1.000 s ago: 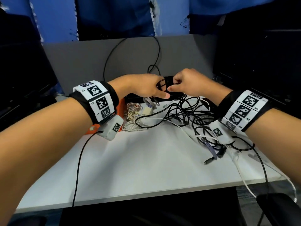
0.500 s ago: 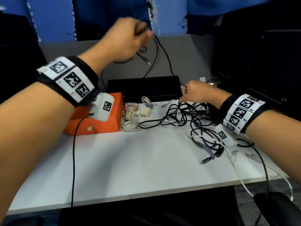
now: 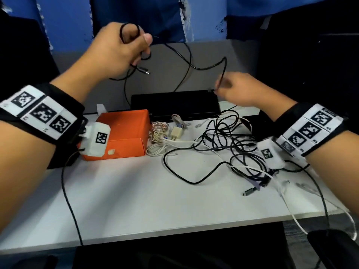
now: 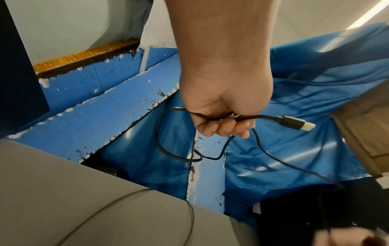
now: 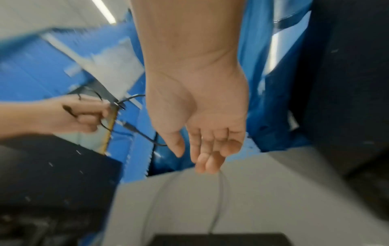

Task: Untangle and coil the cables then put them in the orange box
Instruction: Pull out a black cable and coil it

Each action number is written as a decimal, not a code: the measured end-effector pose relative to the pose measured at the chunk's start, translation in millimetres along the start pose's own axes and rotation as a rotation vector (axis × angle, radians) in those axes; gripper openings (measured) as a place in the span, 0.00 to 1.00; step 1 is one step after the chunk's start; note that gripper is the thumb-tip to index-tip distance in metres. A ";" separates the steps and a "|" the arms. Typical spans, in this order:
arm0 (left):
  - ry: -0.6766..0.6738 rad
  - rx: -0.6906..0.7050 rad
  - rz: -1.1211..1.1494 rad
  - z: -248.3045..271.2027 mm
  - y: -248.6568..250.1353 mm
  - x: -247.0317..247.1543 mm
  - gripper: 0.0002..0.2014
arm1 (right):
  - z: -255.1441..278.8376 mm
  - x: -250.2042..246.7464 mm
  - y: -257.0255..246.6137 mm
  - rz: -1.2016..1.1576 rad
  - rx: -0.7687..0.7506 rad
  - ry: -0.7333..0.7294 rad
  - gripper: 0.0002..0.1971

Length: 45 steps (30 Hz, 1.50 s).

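While the left hand (image 3: 118,53) is raised above the bench's far-left part, its fingers are curled round a few loops of a black cable (image 3: 186,55), the USB plug (image 4: 294,123) jutting from the fist. From there the cable sags across to the right hand (image 3: 240,90), held over the far edge near the black case (image 3: 174,102). The head view suggests a fingertip hold, yet the right wrist view shows the fingers (image 5: 207,149) nearly straight — whether they pinch the strand cannot be told. A tangle (image 3: 233,148) of black and white cables lies toward the right edge; small pale coils (image 3: 159,136) sit just beside the orange box (image 3: 124,133), which stands at the far-left and looks closed. Judged step: coiling one freed cable, with most cables not yet sorted. Next, the right hand probably needs to feed the slack toward the left in even turns — without dragging the tail through the tangle.
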<state>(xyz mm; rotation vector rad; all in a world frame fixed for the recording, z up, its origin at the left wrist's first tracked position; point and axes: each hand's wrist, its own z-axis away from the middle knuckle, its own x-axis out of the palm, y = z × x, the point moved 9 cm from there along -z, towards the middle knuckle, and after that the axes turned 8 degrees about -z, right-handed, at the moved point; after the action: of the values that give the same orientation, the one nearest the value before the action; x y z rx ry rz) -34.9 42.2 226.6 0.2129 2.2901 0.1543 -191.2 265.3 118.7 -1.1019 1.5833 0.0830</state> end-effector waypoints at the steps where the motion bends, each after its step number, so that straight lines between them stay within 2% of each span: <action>1: -0.014 0.002 0.003 3.1 5.8 4.4 0.21 | 2.8 -2.7 -26.4 -0.139 -0.046 0.014 0.12; 4: -0.057 -0.012 0.048 11.8 16.9 18.6 0.20 | 11.8 3.4 -85.3 -0.518 -0.109 -0.050 0.17; 8: -0.151 -0.046 0.073 29.7 19.9 45.7 0.15 | 25.7 22.7 -97.9 -0.797 -0.042 -0.143 0.19; 10: -0.127 -0.105 0.122 42.3 12.1 53.1 0.10 | 31.0 35.0 -84.6 -0.774 0.012 -0.158 0.20; 11: -0.083 -0.142 0.151 48.6 7.9 52.5 0.09 | 31.7 37.4 -72.0 -0.706 0.045 -0.119 0.22; 13: -0.006 -0.222 0.254 59.7 3.2 49.5 0.12 | 30.6 29.2 -40.9 -0.451 0.085 0.001 0.25; 15: 0.006 -0.336 0.508 68.3 0.5 51.9 0.15 | 33.3 17.5 -19.8 -0.228 0.102 0.086 0.30; 16: -0.018 -0.393 0.667 72.1 1.9 57.4 0.17 | 37.1 13.2 -19.2 -0.240 0.091 0.108 0.32; 18: -0.085 -0.449 0.922 79.9 13.1 71.0 0.20 | 46.8 14.6 -35.5 -0.433 0.030 0.119 0.31; 20: -0.096 -0.459 1.115 88.2 32.5 82.2 0.22 | 61.0 30.7 -67.0 -0.659 -0.033 0.018 0.26; 21: -0.070 -0.478 1.198 92.3 39.6 86.1 0.22 | 69.7 44.6 -84.4 -0.752 -0.050 -0.080 0.23; 23: 0.032 -0.547 1.309 100.3 44.9 91.1 0.23 | 87.9 74.7 -111.8 -0.939 -0.045 -0.268 0.16; 25: 0.152 -0.601 1.358 107.4 37.5 93.2 0.21 | 95.5 93.0 -115.7 -1.080 -0.003 -0.312 0.17; 27: 0.231 -0.615 1.269 113.1 23.5 92.5 0.18 | 98.5 104.1 -111.4 -1.109 0.041 -0.343 0.16; 30: 0.207 -0.623 1.084 121.6 12.5 96.4 0.13 | 104.8 114.7 -115.7 -1.058 0.021 -0.423 0.06; 34: 0.069 -0.673 0.943 136.2 5.9 111.3 0.20 | 98.5 119.2 -108.2 -0.891 0.042 -0.303 0.09; 36: 0.010 -0.649 0.843 143.0 9.0 111.5 0.22 | 98.1 126.1 -109.7 -0.951 0.064 -0.334 0.09; 39: -0.037 -0.582 0.812 146.1 18.2 106.9 0.25 | 99.4 134.0 -113.6 -1.036 0.082 -0.366 0.02; 43: -0.195 -0.445 0.620 140.3 23.4 96.4 0.22 | 99.8 134.9 -118.0 -1.081 0.035 -0.415 0.10; 45: -0.208 -0.468 0.590 141.2 16.5 90.3 0.24 | 99.9 127.0 -120.9 -1.110 0.021 -0.447 0.10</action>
<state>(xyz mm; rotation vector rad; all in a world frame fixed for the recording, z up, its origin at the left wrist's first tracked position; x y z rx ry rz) 13.2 82.7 70.4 0.6191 1.8627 0.9118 -25.2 180.8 40.9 -1.6613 0.4402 -0.4025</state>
